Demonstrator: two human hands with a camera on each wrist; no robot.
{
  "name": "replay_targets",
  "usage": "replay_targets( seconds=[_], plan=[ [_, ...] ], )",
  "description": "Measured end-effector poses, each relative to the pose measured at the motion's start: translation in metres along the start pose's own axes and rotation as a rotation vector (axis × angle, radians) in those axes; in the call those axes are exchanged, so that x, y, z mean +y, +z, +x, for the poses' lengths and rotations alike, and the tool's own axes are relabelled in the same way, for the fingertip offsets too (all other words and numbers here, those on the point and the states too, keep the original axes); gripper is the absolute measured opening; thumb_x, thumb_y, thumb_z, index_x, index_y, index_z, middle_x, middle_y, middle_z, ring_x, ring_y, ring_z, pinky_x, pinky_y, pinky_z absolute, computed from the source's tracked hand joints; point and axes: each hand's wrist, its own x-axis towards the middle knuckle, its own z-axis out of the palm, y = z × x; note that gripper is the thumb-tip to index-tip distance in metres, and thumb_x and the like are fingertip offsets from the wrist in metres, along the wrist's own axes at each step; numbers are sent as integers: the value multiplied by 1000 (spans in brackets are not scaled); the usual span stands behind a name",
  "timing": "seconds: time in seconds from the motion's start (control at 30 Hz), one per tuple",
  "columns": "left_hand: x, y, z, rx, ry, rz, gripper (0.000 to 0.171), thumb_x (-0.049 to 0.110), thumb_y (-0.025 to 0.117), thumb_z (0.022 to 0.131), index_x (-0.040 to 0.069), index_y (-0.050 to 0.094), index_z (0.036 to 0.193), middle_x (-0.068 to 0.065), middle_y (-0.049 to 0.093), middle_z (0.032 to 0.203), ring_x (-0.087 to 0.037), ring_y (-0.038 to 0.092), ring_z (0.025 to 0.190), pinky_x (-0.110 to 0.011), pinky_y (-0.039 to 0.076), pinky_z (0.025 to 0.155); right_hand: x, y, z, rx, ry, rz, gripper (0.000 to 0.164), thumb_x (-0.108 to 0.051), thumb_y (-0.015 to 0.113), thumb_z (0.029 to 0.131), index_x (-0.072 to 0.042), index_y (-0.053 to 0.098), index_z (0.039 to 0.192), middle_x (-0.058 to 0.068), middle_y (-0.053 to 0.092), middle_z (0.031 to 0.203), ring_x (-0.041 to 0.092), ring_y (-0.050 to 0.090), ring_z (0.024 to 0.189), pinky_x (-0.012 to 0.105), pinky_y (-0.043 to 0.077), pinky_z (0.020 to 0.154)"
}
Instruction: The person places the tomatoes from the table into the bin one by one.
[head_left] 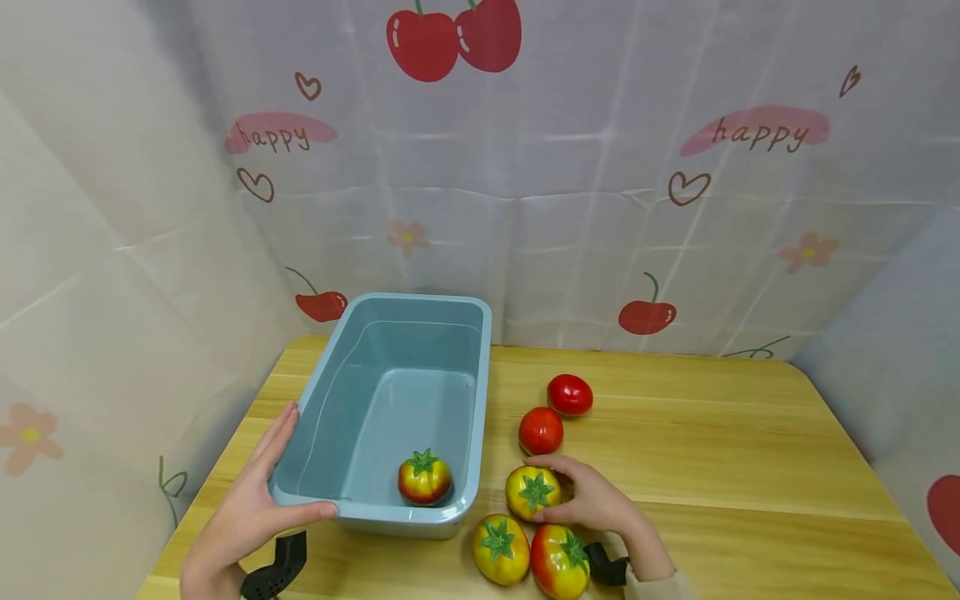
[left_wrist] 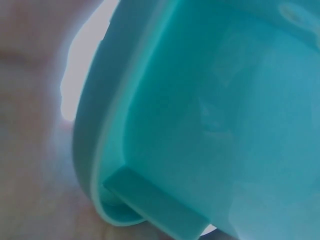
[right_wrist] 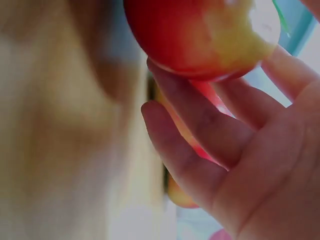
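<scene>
2 hands (head_left: pixel 251 510), 1 blue bin (head_left: pixel 420 400), 4 leaf-topped fruits (head_left: pixel 498 550), 2 plain red fruits (head_left: pixel 541 431), 1 table (head_left: pixel 750 450).

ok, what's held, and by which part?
Right hand: a yellow tomato-like fruit, by its sides, between thumb and fingers. Left hand rests on the near-left corner of the blue bin.

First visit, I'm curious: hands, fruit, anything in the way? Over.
Left hand rests against blue tub. Right hand holds yellow fruit. Maybe crowding it: two similar fruits alongside.
</scene>
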Motion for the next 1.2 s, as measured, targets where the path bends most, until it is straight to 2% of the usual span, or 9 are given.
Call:
replay_targets(
  seconds=[0.3,0.57,0.7,0.77,0.97,1.2],
  plan=[
    [0,0,-1,2,-1,10,115,22,88,64,26,13,152,11,6,155,-36,16,133,-64,30,90,-14,-11,-8,86,-54,-19,65,-37,78,76,-17,52,132,-7,53,128,17,53,109,37,44,93],
    [0,0,-2,3,-1,9,115,22,87,64,25,12,152,10,5,155,-36,16,133,-65,30,90,-36,-15,-16,166,-93,-9,64,-36,77,77,-25,49,134,-6,53,127,18,54,108,40,45,92],
    [-1,0,-1,6,4,10,116,23,88,64,25,13,152,10,5,155,-36,16,133,-65,30,90,-45,-17,-19,199,-105,-1,66,-35,76,78,-21,48,135,-6,54,127,18,54,108,38,45,92],
    [-1,0,-1,6,6,12,116,23,88,63,24,13,152,10,6,156,-36,16,134,-64,30,91,-49,-17,-19,214,-108,5,65,-34,76,78,-22,48,135,-7,53,127,17,53,109,37,45,92],
    [-1,1,0,4,5,14,116,23,88,64,25,12,152,9,5,156,-36,17,133,-64,31,90,-60,-20,-20,250,-149,0,62,-32,75,80,-32,46,134,-9,51,130,16,51,111,38,45,93],
    [-2,0,-1,8,11,7,116,22,88,64,24,12,152,8,6,156,-35,17,133,-63,31,90,-78,-22,-13,271,-228,-21,62,-31,76,80,-28,46,134,-10,52,128,16,53,109,35,46,91]
  ],
)
